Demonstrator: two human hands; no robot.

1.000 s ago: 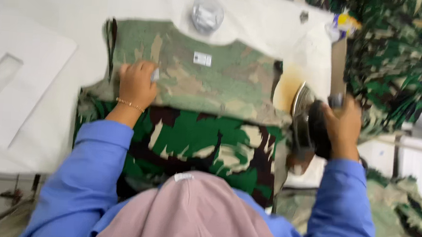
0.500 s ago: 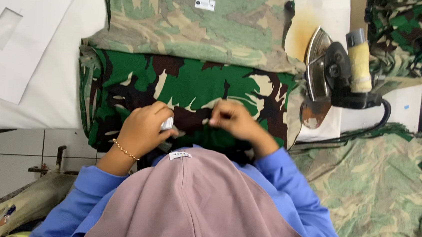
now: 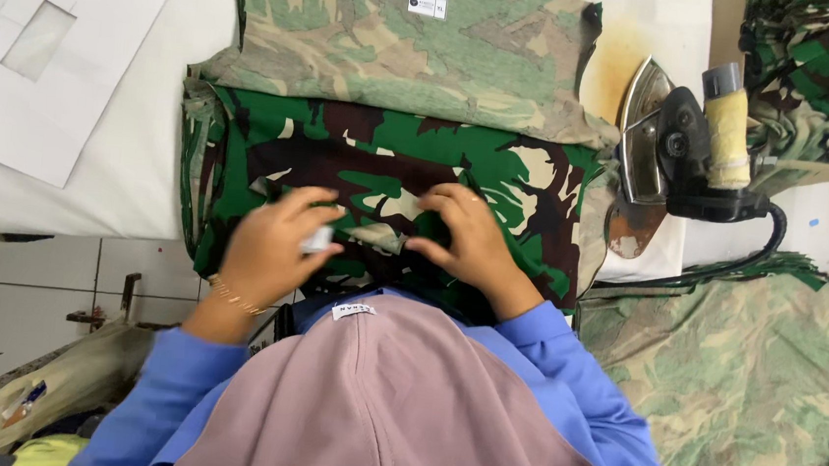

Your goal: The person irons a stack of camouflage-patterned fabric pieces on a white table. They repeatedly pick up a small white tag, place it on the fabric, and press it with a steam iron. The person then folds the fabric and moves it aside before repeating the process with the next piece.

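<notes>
We are examining a dark green camouflage garment (image 3: 380,171) lying flat at the near edge of the bench (image 3: 133,171), partly overlapped at its far side by a paler camouflage garment (image 3: 400,44) that carries a small white label (image 3: 426,5). Both hands are working on the near hem area of the dark piece. The left hand (image 3: 270,251) is curled, pinching a small white item (image 3: 316,241) between thumb and fingers while resting on the cloth; we cannot tell what the item is. The right hand (image 3: 468,242) is pressing down with bent fingers, gathering a fold of fabric just beside the left.

We are judging the step in hand to be positioning or fixing that small piece at the fold. The next move is calling for a steady hold on the fold with the right hand and exact placement by the left, keeping the cloth flat.

Moving outward, an iron (image 3: 672,150) is standing on its side at the right of the bench, near a scorched yellow stain (image 3: 610,66), its cord (image 3: 768,246) trailing off the edge. A white card template with a window (image 3: 49,56) is lying to the left. More camouflage fabric (image 3: 738,377) is piling up at the right, and a tiled floor (image 3: 26,281) is showing below left.
</notes>
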